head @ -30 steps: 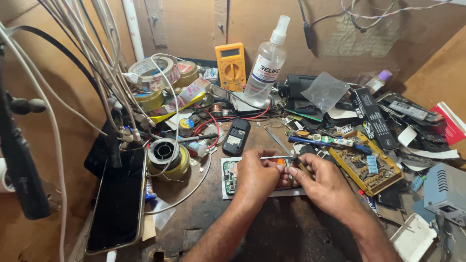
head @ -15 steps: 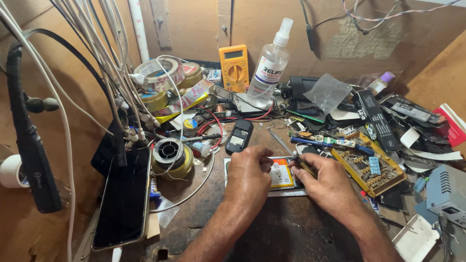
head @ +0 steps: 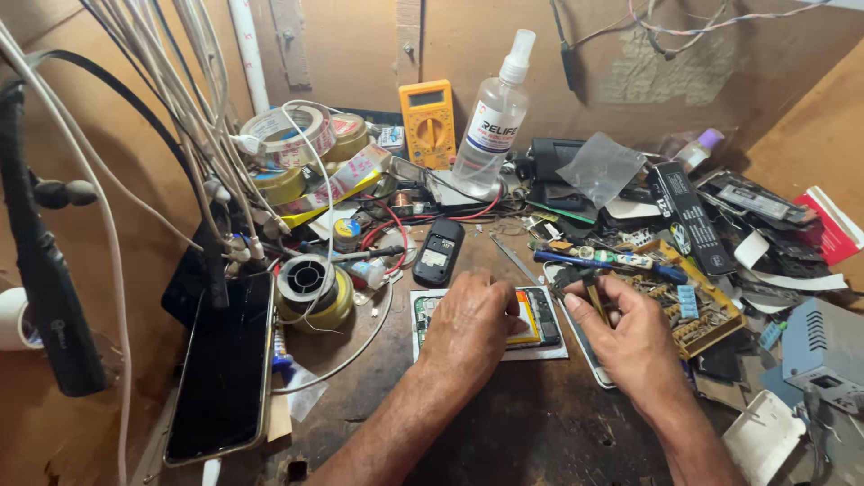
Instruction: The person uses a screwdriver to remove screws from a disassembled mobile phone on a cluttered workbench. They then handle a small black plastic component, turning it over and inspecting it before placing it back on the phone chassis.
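An opened phone (head: 538, 317) with its back off lies on a white pad (head: 540, 351) at the middle of the bench, circuit board and orange-yellow battery showing. My left hand (head: 468, 324) rests flat on the phone and covers its left half. Just to the right, my right hand (head: 630, 337) pinches a pair of tweezers (head: 594, 292), tips pointing up and away over the phone's right edge.
A black phone (head: 225, 369) lies at the left by a solder spool (head: 308, 281). A small dark handset (head: 438, 252), yellow multimeter (head: 427, 121), spray bottle (head: 490, 121) and tape rolls (head: 288, 135) stand behind. Circuit boards (head: 693, 306) crowd the right. White cables (head: 180, 99) hang upper left.
My left hand has moved down off the tweezers onto the phone. The right hand has drawn right, lifting the tweezers. The view has shifted slightly.
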The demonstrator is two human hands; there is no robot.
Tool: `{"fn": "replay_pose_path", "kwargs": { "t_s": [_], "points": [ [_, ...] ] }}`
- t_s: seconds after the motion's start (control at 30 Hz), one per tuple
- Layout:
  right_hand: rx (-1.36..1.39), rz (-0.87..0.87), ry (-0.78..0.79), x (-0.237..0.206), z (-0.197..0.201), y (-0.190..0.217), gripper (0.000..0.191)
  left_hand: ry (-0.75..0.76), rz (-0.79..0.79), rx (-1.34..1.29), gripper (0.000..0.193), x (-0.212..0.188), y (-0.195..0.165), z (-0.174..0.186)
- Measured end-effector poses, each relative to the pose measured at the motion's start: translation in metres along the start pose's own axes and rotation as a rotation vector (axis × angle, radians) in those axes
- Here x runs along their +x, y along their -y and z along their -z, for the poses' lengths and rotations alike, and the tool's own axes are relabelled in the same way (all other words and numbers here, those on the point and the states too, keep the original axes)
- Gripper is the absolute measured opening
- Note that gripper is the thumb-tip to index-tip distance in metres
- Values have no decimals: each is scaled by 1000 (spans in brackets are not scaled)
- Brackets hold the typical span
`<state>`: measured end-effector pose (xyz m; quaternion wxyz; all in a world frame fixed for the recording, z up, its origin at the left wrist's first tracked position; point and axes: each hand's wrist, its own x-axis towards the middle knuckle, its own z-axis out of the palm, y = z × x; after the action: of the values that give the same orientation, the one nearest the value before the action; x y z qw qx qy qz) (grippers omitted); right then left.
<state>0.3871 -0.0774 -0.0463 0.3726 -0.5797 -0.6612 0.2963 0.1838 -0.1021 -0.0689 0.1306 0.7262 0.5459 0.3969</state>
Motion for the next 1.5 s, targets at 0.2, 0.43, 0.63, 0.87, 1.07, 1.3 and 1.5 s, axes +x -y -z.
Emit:
{"fn": "replay_pose_path", "kwargs": {
  "t_s": [0.2,0.43,0.63,0.87,1.07,1.3,1.5],
  "points": [
    [48,13,18,0,0,1,21,-5,-116,76,22,1,4,-5],
    [142,-11,29,-3,-2,-1,22,-86,452,-695,20,14,11,-10],
    [97,-3,20,-2,-3,-4,20,-49,674,-1224,16,16,13,-12],
    [274,-153,59,-3,3,-2,27,-80,710,-1193,18,19,6,-10],
    [359,-128,67,-3,7,8,30,-86,731,-1170,18,20,2,-3],
    [340,-117,85,-6,5,8,31,1,660,-667,17,21,-7,7],
    [365,-118,66,-6,4,8,32,46,711,-891,14,18,0,2]
  ]
}}
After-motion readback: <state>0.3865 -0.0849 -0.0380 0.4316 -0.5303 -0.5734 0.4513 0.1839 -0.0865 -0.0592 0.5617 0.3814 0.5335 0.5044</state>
